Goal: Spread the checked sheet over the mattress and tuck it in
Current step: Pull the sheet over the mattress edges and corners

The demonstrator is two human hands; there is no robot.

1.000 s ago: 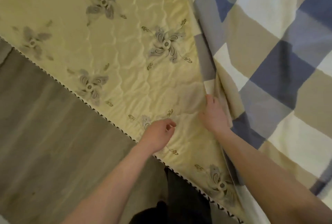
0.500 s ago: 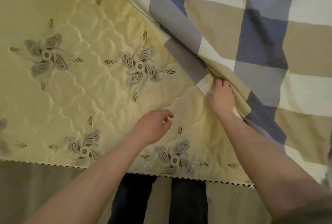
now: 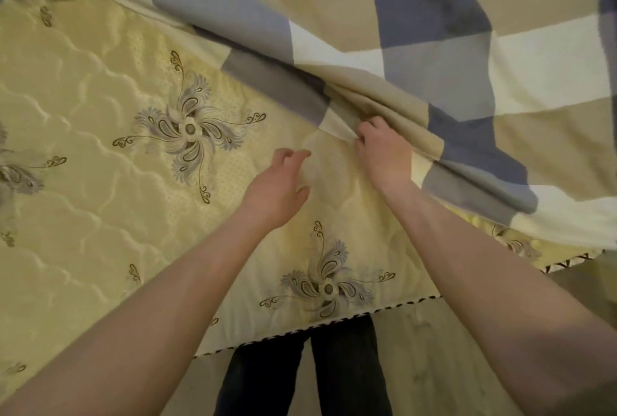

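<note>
Checked sheet [image 3: 417, 31] in blue, beige, grey and white squares, covering the upper and right part of the head view and draped over the far portion of the mattress [image 3: 83, 155]; its near edge runs diagonally from upper left to lower right, bunched into soft folds where it is gripped. Right hand [image 3: 384, 152], knuckles up, with its fingers [image 3: 369, 127] curled closed on the folded hem of the sheet, so that the cloth rises and gathers directly beyond the fingertips and falls away to the right of the wrist. Left hand [image 3: 278, 187], just left of the right hand and apart from it, hovering above bare mattress with fingers loosely spread and slightly bent, thumb and forefinger parted, holding nothing; whether it touches the surface below cannot be told. Mattress of pale yellow quilted fabric, exposed to the left of both hands and beneath the forearms, one grey floral motif [image 3: 190, 130] lying left of the left fingertips and another [image 3: 325, 287] between the two forearms, nearer the body. Mattress border, trimmed in dark-and-light piping [image 3: 334, 324], crossing below the wrists. Wooden floor [image 3: 450, 365] past that border, with the person's dark trouser legs [image 3: 347, 372] standing against the mattress edge
</note>
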